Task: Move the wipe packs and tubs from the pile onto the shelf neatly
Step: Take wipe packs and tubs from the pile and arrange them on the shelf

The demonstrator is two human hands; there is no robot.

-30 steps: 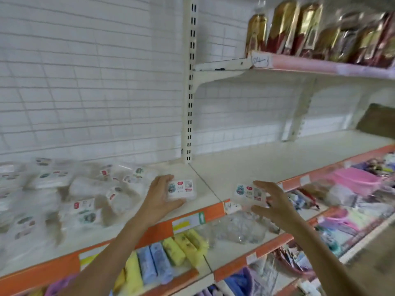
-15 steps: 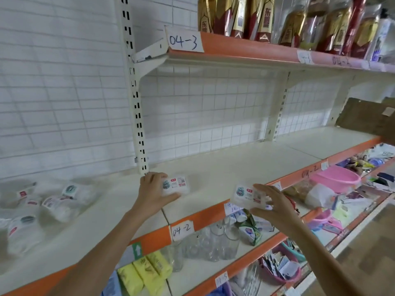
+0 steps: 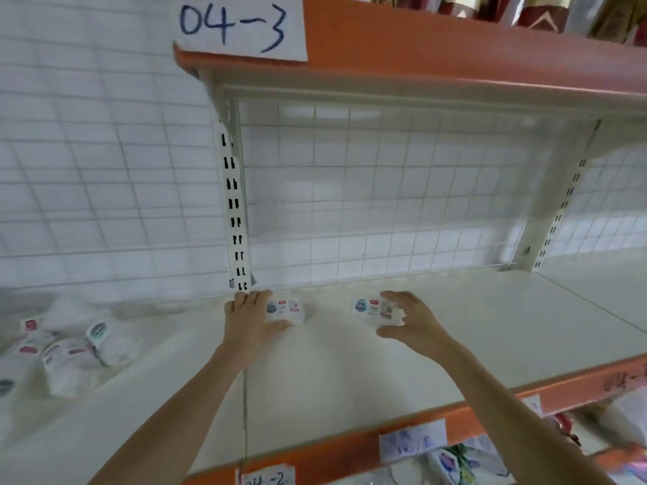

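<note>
My left hand (image 3: 250,318) grips a small white wipe pack (image 3: 285,309) with a printed label, low over the cream shelf (image 3: 490,327) near the slotted upright. My right hand (image 3: 408,322) holds a second white wipe pack (image 3: 374,311) a little to the right, also down at the shelf surface. Whether either pack touches the shelf I cannot tell. The pile of white wipe packs (image 3: 73,351) lies blurred at the far left of the same shelf level.
A slotted white upright (image 3: 234,211) and wire-grid back panel (image 3: 385,204) stand behind the hands. An orange upper shelf edge with a "04-3" label (image 3: 238,26) hangs overhead. The orange front rail (image 3: 350,446) carries paper tags; goods lie on the shelf below.
Both hands have carried their packs forward and down toward the back of the shelf. The view has moved closer and right, so the pile now sits at the far left.
</note>
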